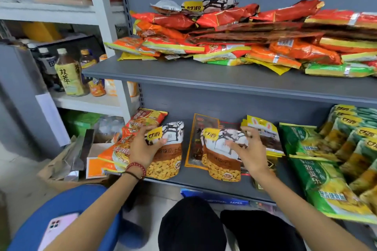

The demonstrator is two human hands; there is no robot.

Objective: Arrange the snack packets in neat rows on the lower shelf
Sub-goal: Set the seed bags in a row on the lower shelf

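Grey lower shelf [195, 179] carries both brown-and-white packets: your left hand [142, 149] grips the left packet [169, 155], your right hand [251, 149], fingers spread, rests on the right packet [222, 161].

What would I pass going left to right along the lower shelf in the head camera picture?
Orange noodle packets → brown-and-white packet under the left hand → second brown-and-white packet at the right hand → green packets.
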